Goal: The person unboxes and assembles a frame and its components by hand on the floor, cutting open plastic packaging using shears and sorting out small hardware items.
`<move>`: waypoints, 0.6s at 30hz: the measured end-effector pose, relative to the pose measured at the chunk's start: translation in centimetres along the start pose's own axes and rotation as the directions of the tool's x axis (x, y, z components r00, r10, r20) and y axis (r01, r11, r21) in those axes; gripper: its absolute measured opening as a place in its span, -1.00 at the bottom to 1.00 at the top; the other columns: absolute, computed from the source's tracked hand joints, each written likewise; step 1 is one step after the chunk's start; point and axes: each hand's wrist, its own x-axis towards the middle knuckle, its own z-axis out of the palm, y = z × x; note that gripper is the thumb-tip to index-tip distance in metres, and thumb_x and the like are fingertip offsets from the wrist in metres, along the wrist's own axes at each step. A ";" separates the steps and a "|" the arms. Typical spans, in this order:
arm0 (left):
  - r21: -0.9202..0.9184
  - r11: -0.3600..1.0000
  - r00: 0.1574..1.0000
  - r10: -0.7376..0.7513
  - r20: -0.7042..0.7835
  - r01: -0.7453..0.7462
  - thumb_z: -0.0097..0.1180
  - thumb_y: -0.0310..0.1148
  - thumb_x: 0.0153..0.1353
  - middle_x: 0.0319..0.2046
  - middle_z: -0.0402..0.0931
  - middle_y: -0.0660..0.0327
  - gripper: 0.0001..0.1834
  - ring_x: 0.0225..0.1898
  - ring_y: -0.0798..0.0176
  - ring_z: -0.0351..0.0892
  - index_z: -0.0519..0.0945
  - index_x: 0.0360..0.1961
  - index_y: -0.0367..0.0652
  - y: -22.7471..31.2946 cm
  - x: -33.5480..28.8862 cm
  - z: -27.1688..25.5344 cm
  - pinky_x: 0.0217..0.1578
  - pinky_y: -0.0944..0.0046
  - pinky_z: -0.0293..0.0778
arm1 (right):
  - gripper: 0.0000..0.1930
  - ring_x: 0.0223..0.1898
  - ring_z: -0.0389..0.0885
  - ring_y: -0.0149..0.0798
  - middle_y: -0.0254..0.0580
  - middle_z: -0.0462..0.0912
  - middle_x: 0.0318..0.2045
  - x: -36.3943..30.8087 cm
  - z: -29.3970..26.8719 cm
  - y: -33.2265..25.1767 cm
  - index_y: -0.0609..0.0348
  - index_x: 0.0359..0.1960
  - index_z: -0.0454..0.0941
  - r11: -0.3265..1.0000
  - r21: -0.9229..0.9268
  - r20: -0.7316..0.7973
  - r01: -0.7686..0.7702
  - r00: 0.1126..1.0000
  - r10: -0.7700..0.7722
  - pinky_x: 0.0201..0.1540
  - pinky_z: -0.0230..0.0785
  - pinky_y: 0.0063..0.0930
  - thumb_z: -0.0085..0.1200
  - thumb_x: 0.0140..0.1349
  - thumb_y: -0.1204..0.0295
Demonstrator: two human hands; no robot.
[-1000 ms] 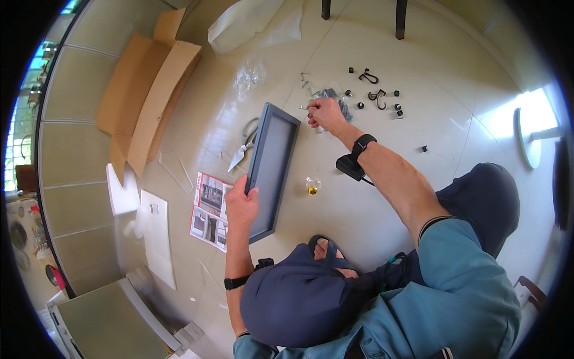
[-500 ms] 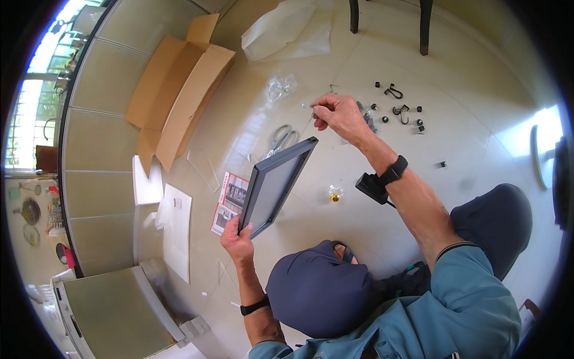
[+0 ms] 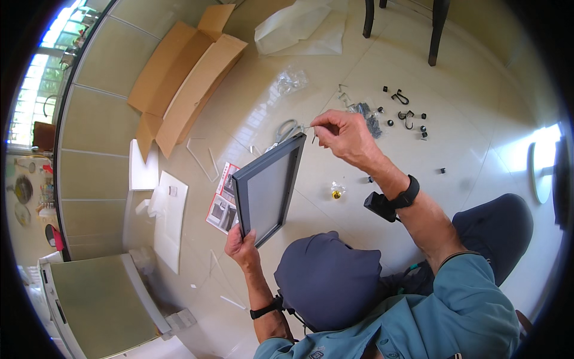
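Left hand grips a frame, long axis seemingly forward; right hand pinches a small piece

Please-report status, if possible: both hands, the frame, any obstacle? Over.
Left hand grips dark grey frame, tilted. Right hand pinches small thin piece near frame's upper corner, contact unclear. Scissors partly hidden behind frame; nothing visibly blocking.

Cardboard box and translucent sheet on tiled floor.
Box open, flaps spread, beside pale panelled front. Sheet rumpled, left of two dark furniture legs. White boards near the box's lower end. Bright window, far left.
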 end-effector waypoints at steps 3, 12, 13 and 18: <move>-0.030 1.000 1.000 -0.003 -0.009 0.002 0.17 -0.76 -0.03 -0.25 0.61 0.28 -0.60 -0.22 0.39 0.56 0.63 -0.09 -0.37 0.2 -0.3 0.5 -0.07 0.41 0.44 | -0.86 -0.46 0.58 -0.43 -0.18 0.66 -0.49 -0.5 0.6 0.5 0.34 -0.24 0.65 1.000 -0.025 -0.004 0.010 1.000 -0.010 -0.37 0.45 -0.52 0.12 0.24 0.52; 0.047 0.999 1.000 0.012 -0.019 -0.011 0.18 -0.77 -0.06 -0.26 0.60 0.26 -0.60 -0.22 0.38 0.57 0.64 -0.11 -0.37 -0.3 -0.7 0.5 -0.07 0.40 0.44 | -0.87 -0.49 0.58 -0.42 -0.20 0.65 -0.46 -0.8 2.1 1.8 0.33 -0.23 0.66 0.954 -0.182 0.001 0.238 0.970 -0.242 -0.44 0.40 -0.52 0.11 0.25 0.57; 0.046 0.999 1.000 0.012 -0.018 -0.011 0.18 -0.77 -0.06 -0.26 0.60 0.26 -0.60 -0.22 0.38 0.57 0.64 -0.11 -0.37 -0.4 -0.8 0.6 -0.07 0.40 0.44 | -0.87 -0.49 0.58 -0.40 -0.18 0.65 -0.46 -0.9 2.2 1.9 0.33 -0.22 0.66 0.932 -0.226 0.006 0.285 0.957 -0.291 -0.44 0.39 -0.51 0.11 0.24 0.58; 0.039 0.999 1.000 0.016 -0.017 -0.015 0.18 -0.78 -0.06 -0.26 0.60 0.25 -0.59 -0.22 0.36 0.58 0.63 -0.10 -0.38 -0.1 -1.3 0.8 -0.06 0.38 0.45 | -0.87 -0.50 0.60 -0.38 -0.16 0.66 -0.44 -1.3 3.0 2.8 0.32 -0.23 0.66 0.965 -0.184 -0.126 0.186 0.969 -0.210 -0.43 0.41 -0.53 0.12 0.22 0.58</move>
